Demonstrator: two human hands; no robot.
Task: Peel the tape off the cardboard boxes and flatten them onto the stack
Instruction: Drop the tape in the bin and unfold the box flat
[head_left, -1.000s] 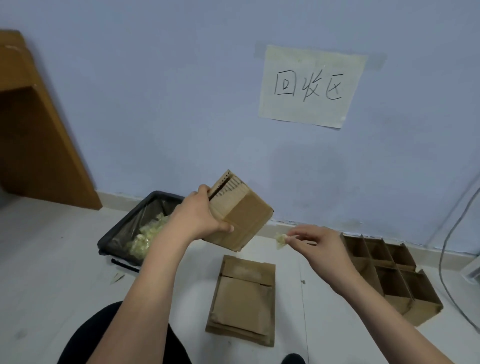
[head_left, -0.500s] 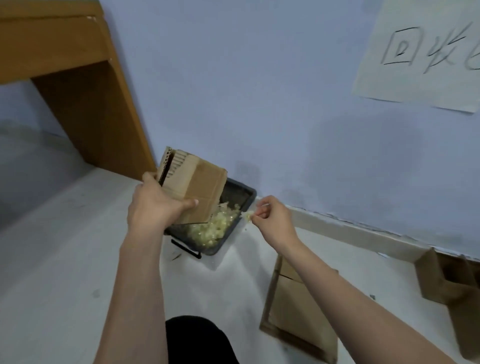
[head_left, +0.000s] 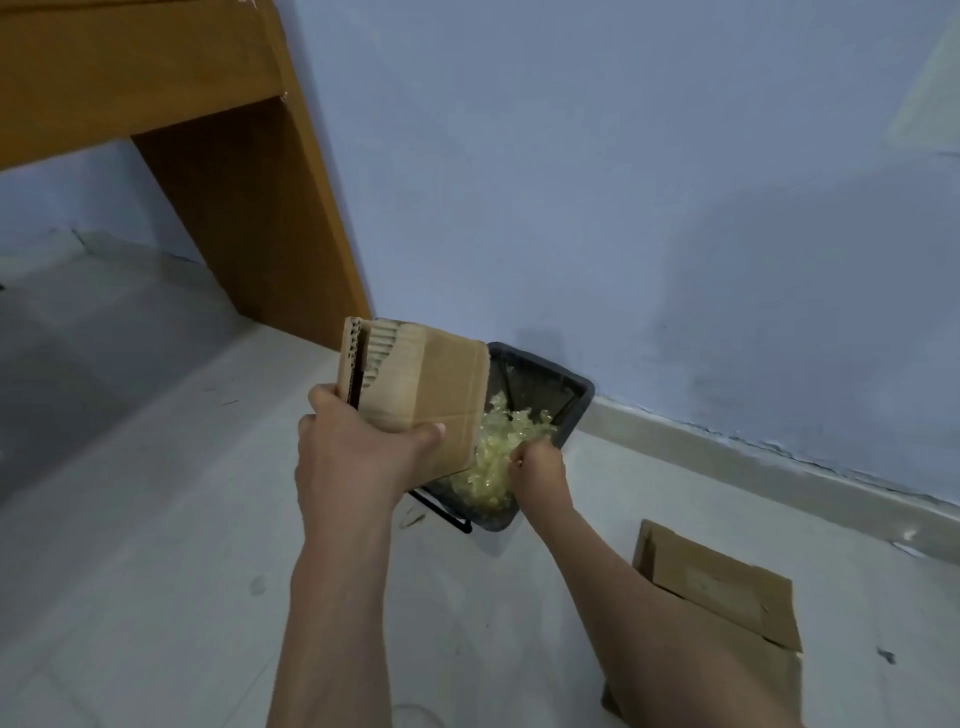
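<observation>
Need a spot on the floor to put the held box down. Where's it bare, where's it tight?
Bare floor lies left of the left hand, between the wooden desk leg and the bin. A narrower strip runs between the bin and the flattened stack. Crowded at the bin: the box and right hand hang over it.

A brown cardboard box (head_left: 426, 395), collapsed, is held tilted in the air; the flattened stack (head_left: 727, 597) lies on the floor.

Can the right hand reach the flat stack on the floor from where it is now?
Probably yes. The right hand is over the bin, and the stack lies on bare floor beside that forearm, with nothing between them.
</observation>
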